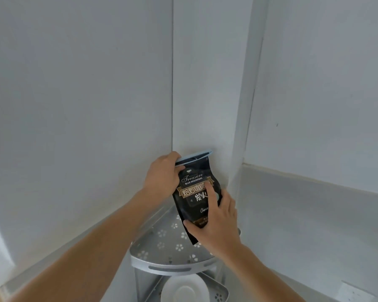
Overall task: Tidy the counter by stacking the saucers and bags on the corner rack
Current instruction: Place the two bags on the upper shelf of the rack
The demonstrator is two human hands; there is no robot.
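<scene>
A black coffee bag (193, 189) with gold lettering and a pale blue clip across its top stands nearly upright in the wall corner, over the top shelf of the silver corner rack (162, 250). My left hand (162, 177) grips the bag's upper left edge by the clip. Lower down, my right hand (218, 219) holds the bag's right side, with fingers spread over its front. White saucers (183, 289) sit on the rack's lower shelf, partly hidden by the top shelf.
The rack's top shelf is perforated with flower-shaped holes. White walls meet behind it in the corner. A grey counter with a raised backsplash (314, 225) runs to the right. A white socket plate (354, 294) lies at the lower right.
</scene>
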